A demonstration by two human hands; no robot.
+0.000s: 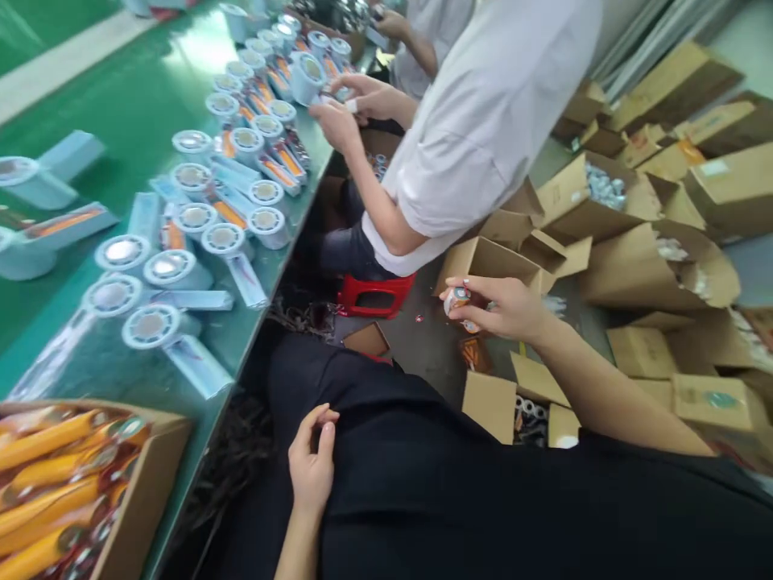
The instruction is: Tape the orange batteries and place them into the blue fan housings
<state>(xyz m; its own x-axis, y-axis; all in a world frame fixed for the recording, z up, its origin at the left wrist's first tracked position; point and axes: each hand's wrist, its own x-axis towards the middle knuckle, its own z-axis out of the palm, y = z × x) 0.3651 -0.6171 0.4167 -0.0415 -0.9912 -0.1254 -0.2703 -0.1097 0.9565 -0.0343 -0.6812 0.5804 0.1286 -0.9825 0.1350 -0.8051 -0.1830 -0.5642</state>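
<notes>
My right hand [507,310] is raised over the floor on the right. Its thumb and fingers are closed around a small round white thing with orange and green print [457,301], perhaps a roll of stickers; the fingers cover part of it. Low over my lap, my left hand [311,467] is loosely curled, with a gap between thumb and forefinger and nothing visible in it. To its left, on the green table [121,354], are many light-blue round-headed devices with handles [150,326]. Orange cylinders show in some of the handles.
A carton of orange cylinders with metal ends [54,475] stands at the table's near corner. A co-worker in a white shirt [483,121] handles a device ahead. A red stool [378,296] stands under the co-worker. Open cardboard boxes [658,266] crowd the floor on the right.
</notes>
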